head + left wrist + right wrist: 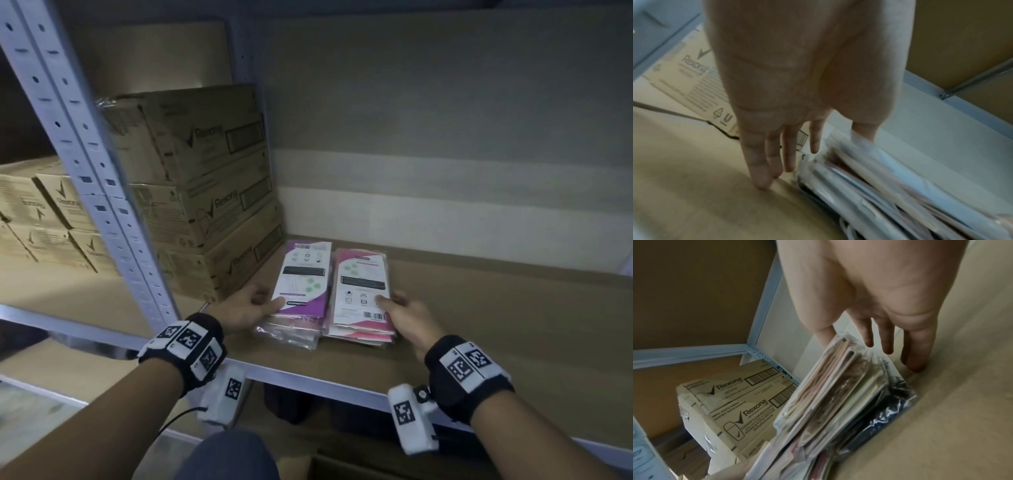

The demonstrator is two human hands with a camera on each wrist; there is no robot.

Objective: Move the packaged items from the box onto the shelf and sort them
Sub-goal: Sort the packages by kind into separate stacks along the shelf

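Observation:
Two stacks of flat plastic-wrapped packages lie side by side on the cardboard-lined shelf (496, 308). The left stack (301, 281) has a purple-and-white pack on top, the right stack (363, 291) a pink-and-white one. My left hand (255, 303) is at the left stack's near left corner, thumb on the top pack. In the left wrist view its fingers (764, 162) reach straight down to the shelf beside the stack (879, 186). My right hand (399, 308) mirrors it at the right stack's near right corner. Its thumb (824, 335) lies on top of the stack (838, 402) and its fingers (914, 353) are straight alongside.
Brown Rexona cartons (212, 192) are piled against the left stack's far left side. A perforated metal upright (89, 171) stands further left, with more cartons (44, 219) behind it. The shelf's metal front edge (308, 373) runs below my wrists. Bare shelf stretches to the right.

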